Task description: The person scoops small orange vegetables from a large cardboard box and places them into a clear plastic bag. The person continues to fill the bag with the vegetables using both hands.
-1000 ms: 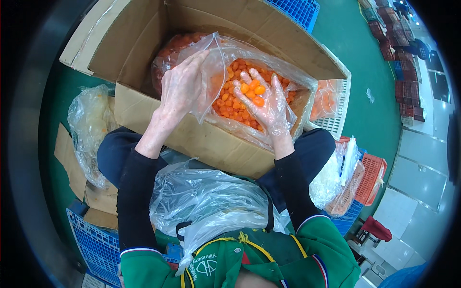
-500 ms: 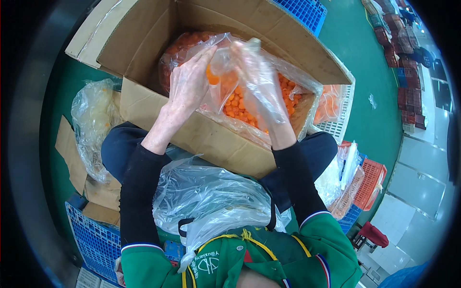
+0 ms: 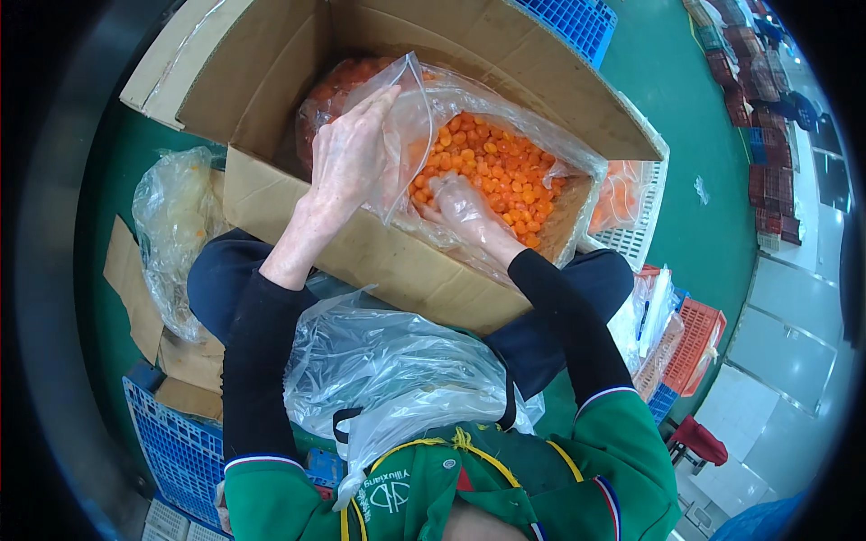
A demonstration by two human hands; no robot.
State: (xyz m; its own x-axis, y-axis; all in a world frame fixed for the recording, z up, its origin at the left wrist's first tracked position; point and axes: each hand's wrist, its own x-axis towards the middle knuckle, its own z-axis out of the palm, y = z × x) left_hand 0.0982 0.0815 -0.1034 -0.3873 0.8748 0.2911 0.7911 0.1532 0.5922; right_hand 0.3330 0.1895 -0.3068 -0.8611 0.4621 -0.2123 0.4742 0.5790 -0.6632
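Observation:
My left hand point(image 3: 347, 149) is closed on the upper part of a clear plastic bag point(image 3: 410, 135), its mouth tilted over the open cardboard box point(image 3: 361, 261). Inside the box, a clear liner bag point(image 3: 577, 153) surrounds a mass of small, round, glossy orange pieces point(image 3: 496, 162). In a thin clear plastic glove, my right hand point(image 3: 465, 207) reaches down into these pieces just right of the held bag. Its fingertips are hidden, so I cannot tell how far they are closed.
The box rests across my lap, near a clear plastic sheet point(image 3: 397, 352). A white crate point(image 3: 645, 207) holding bagged orange pieces stands right of it. Crumpled plastic point(image 3: 171, 234) lies left, above a blue crate point(image 3: 171, 442). An orange-red crate point(image 3: 699, 347) is at the right.
My right hand has moved down from beside the bag's top into the orange pieces. The bag in my left hand now hangs flatter, and the orange piece seen by it no longer shows.

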